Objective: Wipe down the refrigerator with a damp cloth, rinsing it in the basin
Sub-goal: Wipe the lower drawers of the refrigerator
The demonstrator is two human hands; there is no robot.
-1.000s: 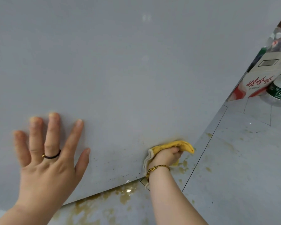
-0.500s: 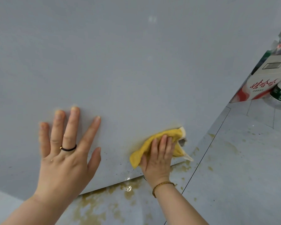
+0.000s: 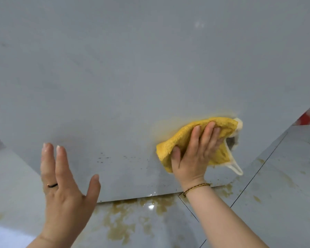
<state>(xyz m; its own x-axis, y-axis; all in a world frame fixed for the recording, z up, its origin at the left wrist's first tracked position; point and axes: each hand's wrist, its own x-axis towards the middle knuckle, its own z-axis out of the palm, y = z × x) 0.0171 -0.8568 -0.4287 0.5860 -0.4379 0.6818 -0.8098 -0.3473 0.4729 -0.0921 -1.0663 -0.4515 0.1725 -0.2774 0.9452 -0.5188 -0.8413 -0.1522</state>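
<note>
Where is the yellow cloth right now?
In the head view, the yellow cloth is right of centre, pressed against the lower part of the grey refrigerator under the right hand, above the stained floor.

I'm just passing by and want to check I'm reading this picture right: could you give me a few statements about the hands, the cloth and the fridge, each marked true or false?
1. The right hand presses a yellow cloth against the refrigerator. True.
2. The left hand holds a second cloth. False: it is open and holds nothing.
3. Brownish stains mark the floor below the refrigerator. True.
4. The ring is on the right hand. False: it is on the left hand; the right wrist wears a bracelet.
5. The refrigerator's lower panel is spotless. False: dark specks dot it.
</note>
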